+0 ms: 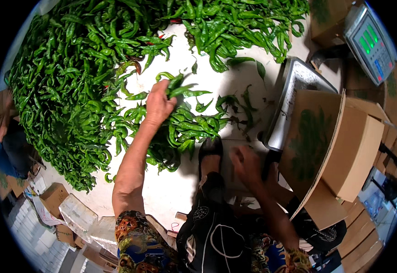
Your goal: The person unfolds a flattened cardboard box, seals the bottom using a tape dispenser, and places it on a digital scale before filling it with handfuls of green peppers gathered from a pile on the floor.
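Observation:
My left hand (159, 103) reaches over the small middle heap and is closed around a few green chili peppers (175, 85), whose ends stick out past the thumb. Below and beside it lie more long green peppers (191, 127) in a loose pile on the white floor sheet (162, 193). In shadow near my shoe, my right hand (246, 164) hangs above the floor, its fingers curled in, with no pepper visible in them. A few dark, wilted-looking peppers (244, 107) lie to the right of the middle heap.
A huge heap of green peppers (62, 91) covers the left, and another (239, 27) lies at the back. On the right stand a scale's metal platform (278, 129), its lit display (369, 43) and an open cardboard box (316, 132). Another person's arm (3, 119) shows far left.

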